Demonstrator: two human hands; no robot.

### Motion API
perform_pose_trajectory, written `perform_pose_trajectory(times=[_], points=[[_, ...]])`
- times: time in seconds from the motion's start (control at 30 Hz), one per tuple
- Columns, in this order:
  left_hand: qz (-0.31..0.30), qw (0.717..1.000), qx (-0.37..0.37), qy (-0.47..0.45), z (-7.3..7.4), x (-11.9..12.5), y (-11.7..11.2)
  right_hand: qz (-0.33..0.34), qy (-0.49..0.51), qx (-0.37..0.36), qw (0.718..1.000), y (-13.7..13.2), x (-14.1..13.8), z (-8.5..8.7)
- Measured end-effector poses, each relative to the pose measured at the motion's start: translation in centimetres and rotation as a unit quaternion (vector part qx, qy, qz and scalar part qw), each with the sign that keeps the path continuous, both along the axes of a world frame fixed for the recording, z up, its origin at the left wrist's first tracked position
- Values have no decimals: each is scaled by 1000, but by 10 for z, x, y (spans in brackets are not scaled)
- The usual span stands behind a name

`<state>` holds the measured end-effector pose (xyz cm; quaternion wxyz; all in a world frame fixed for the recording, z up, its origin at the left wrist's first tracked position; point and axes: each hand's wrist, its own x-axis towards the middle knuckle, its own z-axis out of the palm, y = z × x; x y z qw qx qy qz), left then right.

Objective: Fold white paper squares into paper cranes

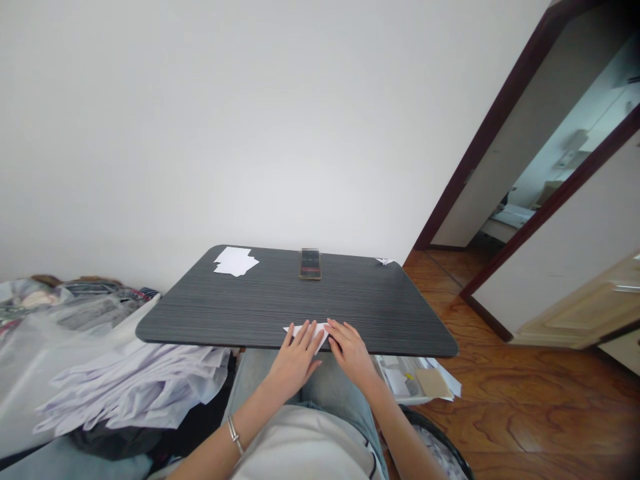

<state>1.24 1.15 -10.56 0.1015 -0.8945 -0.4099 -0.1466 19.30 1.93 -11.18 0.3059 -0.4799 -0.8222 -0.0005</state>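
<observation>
A small folded piece of white paper, with a pointed tip on its left, lies flat at the front edge of the dark table. Resting on it is my left hand, its fingers stretched out and spread. My right hand touches the paper's right end with its fingertips, the fingers extended and the thumb apart from them. Both hands cover parts of the paper, so its full shape is hidden.
The dark wood-grain table stands against a white wall. On it are white paper sheets, a phone and a small folded paper. White cloth is heaped left; a paper-filled bin sits below right.
</observation>
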Motion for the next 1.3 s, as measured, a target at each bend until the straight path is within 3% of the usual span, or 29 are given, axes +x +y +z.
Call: perform_pose_trajectory(times=[0.33,0.53,0.77,1.3], points=[[25,1000,2,11,-2,0,-7,-26,-50,-11,998,-4,-3,8],[23,1000,-1,15,0,-1,-7,-120,48,23,991,0,10,0],[10,1000,4,6,-2,-4,-5,-11,0,12,1000,-6,3,2],[-5,1000,-4,-7,-1,-10,2,-15,-68,-14,997,-17,-12,8]])
